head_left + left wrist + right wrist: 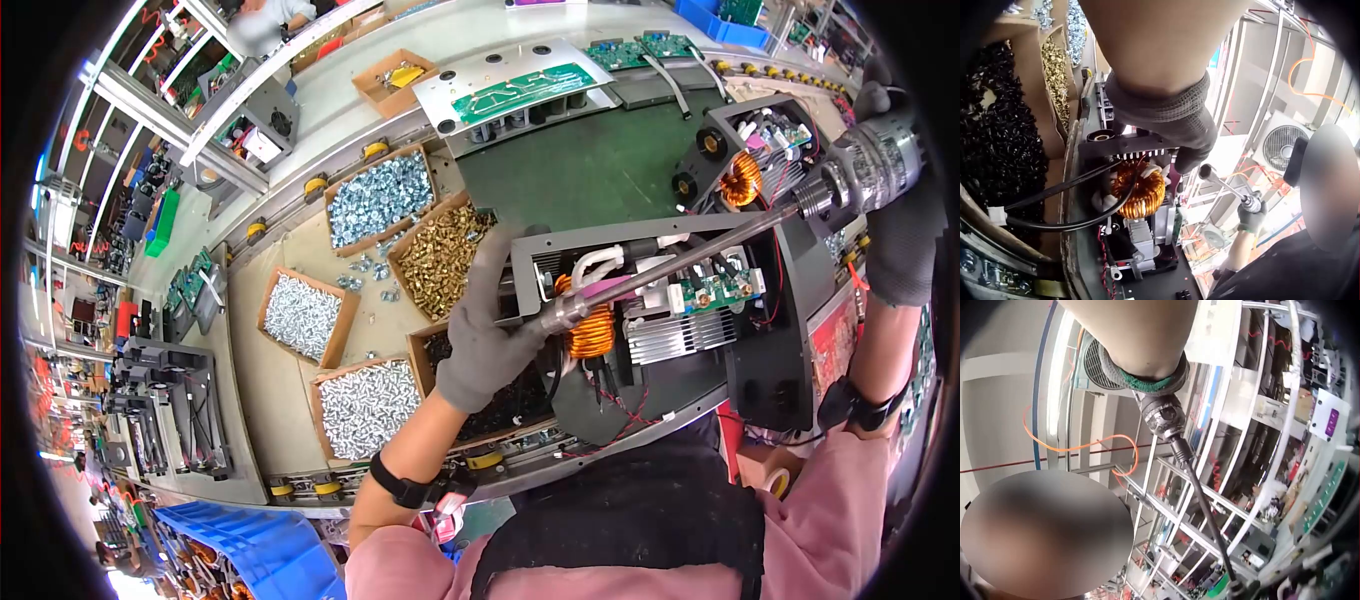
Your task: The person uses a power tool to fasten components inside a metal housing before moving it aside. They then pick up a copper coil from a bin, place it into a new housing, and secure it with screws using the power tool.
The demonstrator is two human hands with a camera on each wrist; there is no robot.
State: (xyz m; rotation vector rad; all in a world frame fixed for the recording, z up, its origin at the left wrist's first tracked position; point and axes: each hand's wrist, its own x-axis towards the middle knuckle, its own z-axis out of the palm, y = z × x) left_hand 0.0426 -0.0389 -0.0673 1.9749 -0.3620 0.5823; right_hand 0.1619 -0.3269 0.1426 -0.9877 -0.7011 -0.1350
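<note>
My right hand (905,255), in a grey glove, grips a power screwdriver (870,165) with a long shaft. The shaft slants over an open black metal case (785,345), its socket end at the left. Beside that end, my gloved left hand (480,350) lies at the case's end panel, fingers extended and thumb towards the socket. In the left wrist view, the left hand (1175,128) is over the slotted panel, the socket a little apart from it. Inside the case sit a copper-wound coil (1138,190), a finned heat sink (680,340) and a green circuit board (722,290).
Cardboard boxes of silver screws (370,410), brass-coloured fasteners (440,260) and black screws (997,125) stand left of the case. Another opened unit (745,160) is at the back right. Loose wires (630,415) hang at the case's near side. A blue bin (250,550) is at lower left.
</note>
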